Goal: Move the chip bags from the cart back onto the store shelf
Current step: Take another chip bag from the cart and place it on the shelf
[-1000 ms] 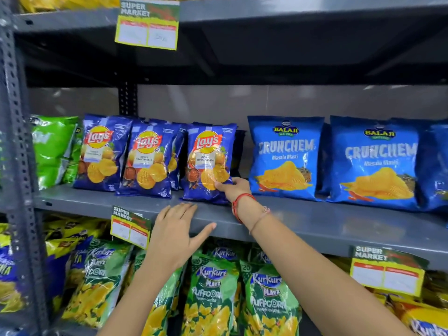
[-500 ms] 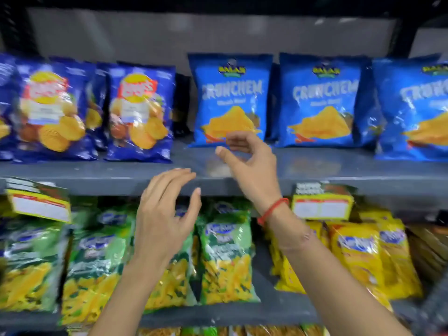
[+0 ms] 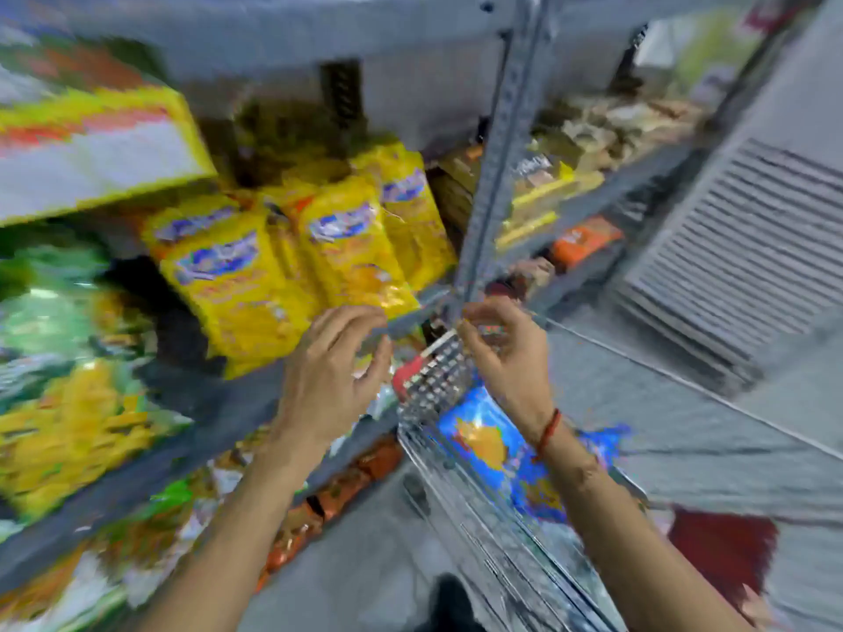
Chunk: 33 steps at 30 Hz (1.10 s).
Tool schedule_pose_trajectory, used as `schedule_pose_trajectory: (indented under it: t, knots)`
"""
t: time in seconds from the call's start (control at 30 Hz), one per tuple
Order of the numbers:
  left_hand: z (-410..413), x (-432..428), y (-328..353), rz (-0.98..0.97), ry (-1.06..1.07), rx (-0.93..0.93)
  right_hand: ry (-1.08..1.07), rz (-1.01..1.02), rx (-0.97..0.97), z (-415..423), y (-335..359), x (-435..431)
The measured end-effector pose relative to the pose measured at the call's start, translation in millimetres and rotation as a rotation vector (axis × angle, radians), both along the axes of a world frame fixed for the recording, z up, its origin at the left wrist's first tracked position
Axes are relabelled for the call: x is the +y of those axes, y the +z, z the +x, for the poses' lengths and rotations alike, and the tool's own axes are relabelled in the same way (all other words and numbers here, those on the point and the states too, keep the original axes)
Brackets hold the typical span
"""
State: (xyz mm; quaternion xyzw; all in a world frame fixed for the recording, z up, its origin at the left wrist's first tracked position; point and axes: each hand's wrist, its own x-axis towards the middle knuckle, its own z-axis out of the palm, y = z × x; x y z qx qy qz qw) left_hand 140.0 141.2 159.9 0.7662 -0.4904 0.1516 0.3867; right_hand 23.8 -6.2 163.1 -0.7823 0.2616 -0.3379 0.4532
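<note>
— Well, inspector, how does it stand from the head view?

— Blurred, so I report with caution. Both hands are raised between the shelf (image 3: 237, 399) and the wire cart (image 3: 438, 380). The left hand (image 3: 326, 385) has its fingers (image 3: 360, 319) spread and loosely curled, grasping nothing. The right hand (image 3: 504, 353) is half-curled over the cart's rim; I see no bag in it, though the blur keeps me from being certain of its fingertips.

— And the chip bags?

— At least one blue chip bag (image 3: 490, 442) lies in the cart, under the right wrist. A second blue patch (image 3: 543, 488) sits lower in the basket; it may be another bag or the same one. I cannot tell.

— The shelf?

— Stocked with yellow bags (image 3: 237, 285) upright at mid level, green and yellow packs (image 3: 59, 390) to the left. None of these is blue.

— Your judgement?

— Unfinished. The cart is not empty, and both hands appear free and poised over it, so I judge a pick-up from the basket comes next. How many bags remain below cannot be counted.
</note>
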Motion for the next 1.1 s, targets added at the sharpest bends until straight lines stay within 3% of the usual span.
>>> schedule_pose_trajectory:
  t: [0.23,0.4,0.53,0.7,0.93,1.1]
  knots:
    - [-33.3,-101.8,-126.2,0.383,-0.213,0.353,-0.285,0.284,0.378,-84.1,-158.1,-80.3]
    - [-40.7,-166.8,-203.1,0.701,-0.265,0.55,-0.331,0.678,0.648,-114.8,-266.2,-106.7]
    - [-27.2,-206.2,-257.0,0.948,-0.11,0.732,-0.335,0.997,0.656,-101.9,-308.2,-112.3]
    - [-5.2,-234.7,-311.6,1.153,-0.003,0.846,-0.365,1.21,0.56,-79.9,-364.1,-122.8]
    - [-2.9,-244.2,-347.7,1.05,0.001,1.071,-0.398,1.379,0.337,-65.8,-398.0,-130.4]
    - [1.0,-240.0,-338.7,1.081,0.048,1.11,-0.402,1.311,0.314,-73.1,-393.9,-125.0]
